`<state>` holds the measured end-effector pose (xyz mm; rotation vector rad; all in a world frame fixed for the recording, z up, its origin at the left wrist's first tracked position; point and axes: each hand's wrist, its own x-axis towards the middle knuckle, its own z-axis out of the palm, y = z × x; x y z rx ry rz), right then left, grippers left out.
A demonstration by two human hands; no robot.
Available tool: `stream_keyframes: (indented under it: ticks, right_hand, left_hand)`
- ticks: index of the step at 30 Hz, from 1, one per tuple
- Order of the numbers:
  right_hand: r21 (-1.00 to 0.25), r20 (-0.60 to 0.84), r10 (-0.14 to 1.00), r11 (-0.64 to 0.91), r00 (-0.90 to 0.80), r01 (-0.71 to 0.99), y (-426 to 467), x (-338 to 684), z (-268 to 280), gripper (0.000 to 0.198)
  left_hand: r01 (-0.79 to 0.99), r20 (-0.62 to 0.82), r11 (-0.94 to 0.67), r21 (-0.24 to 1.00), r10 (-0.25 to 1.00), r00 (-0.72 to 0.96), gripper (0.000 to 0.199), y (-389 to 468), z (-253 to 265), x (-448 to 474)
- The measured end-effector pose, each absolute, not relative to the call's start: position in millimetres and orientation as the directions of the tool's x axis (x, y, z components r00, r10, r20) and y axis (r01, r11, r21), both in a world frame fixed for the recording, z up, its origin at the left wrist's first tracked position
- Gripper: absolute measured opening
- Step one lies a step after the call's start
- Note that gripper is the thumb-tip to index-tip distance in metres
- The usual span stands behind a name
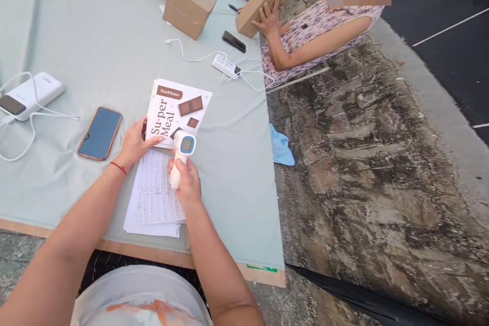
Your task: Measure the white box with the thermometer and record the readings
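Note:
My left hand [136, 141] grips the near left edge of a white box [168, 114] printed "NutriMotion Su-per Meal" with brown chocolate pieces. The thumb lies across its front face. Wrapped around the handle of a white infrared thermometer [176, 173], my right hand [188, 182] holds it upright, its blue-rimmed screen facing me. The thermometer's head overlaps the box's lower right corner. Under my hands lies a stack of printed sheets [158, 198]. A phone in an orange case [100, 133] rests on the table left of my left hand.
A white power bank [42, 92] with a cable lies at the left. Farther back are a brown cardboard box [189, 6], a black case [234, 41] and a white cabled device [226, 65]. At the right edge, another person's hand [270, 19] holds a second cardboard box [255, 7].

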<state>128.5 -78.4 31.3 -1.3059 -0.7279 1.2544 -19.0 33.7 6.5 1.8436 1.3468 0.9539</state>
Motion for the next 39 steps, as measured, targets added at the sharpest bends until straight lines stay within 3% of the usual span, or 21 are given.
stream_keyframes:
  ticks: [10, 19, 24, 27, 30, 32, 37, 39]
  right_hand:
    - [-0.987, -0.117, 0.926, -0.067, 0.358, -0.149, -119.0, 144.6, 60.4, 0.033]
    - [-0.996, -0.056, 0.910, -0.020, 0.411, -0.092, -134.8, 156.8, 67.8, 0.033]
    - [-0.991, -0.026, 0.825, -0.094, 0.564, 0.092, -140.8, 183.6, 50.3, 0.044]
    - [-0.917, -0.012, 0.710, -0.288, 0.704, 0.275, -146.9, 214.8, 26.0, 0.063]
    - [-0.765, -0.031, 0.662, -0.498, 0.749, 0.409, -157.2, 247.6, 1.9, 0.062]
    - [-0.676, -0.018, 0.667, -0.557, 0.745, 0.482, -165.2, 263.9, -9.0, 0.056]
    - [-0.561, 0.306, 0.730, -0.381, 0.611, 0.735, -182.5, 270.3, -14.8, 0.037]
    - [-0.576, 0.301, 0.788, -0.298, 0.536, 0.761, -187.4, 260.8, -13.8, 0.033]
  left_hand:
    - [0.404, 0.195, -0.276, 0.872, 0.954, 0.229, 0.068, 37.0, 13.7, -20.1]
    - [0.346, 0.304, -0.369, 0.863, 0.925, 0.228, 0.069, 39.7, 11.6, -21.1]
    - [0.371, 0.376, -0.447, 0.814, 0.892, 0.250, 0.078, 40.6, 10.7, -19.9]
    - [0.405, 0.388, -0.471, 0.784, 0.881, 0.272, 0.082, 44.4, 3.2, -19.7]
    - [0.425, 0.394, -0.479, 0.768, 0.876, 0.277, 0.079, 49.6, -8.4, -20.7]
    - [0.437, 0.394, -0.478, 0.762, 0.878, 0.273, 0.077, 53.2, -14.5, -22.2]
    - [0.541, 0.359, -0.394, 0.743, 0.917, 0.174, 0.078, 54.3, -4.1, -22.8]
    - [0.634, 0.377, -0.357, 0.686, 0.920, 0.111, 0.076, 46.1, 13.2, -17.4]
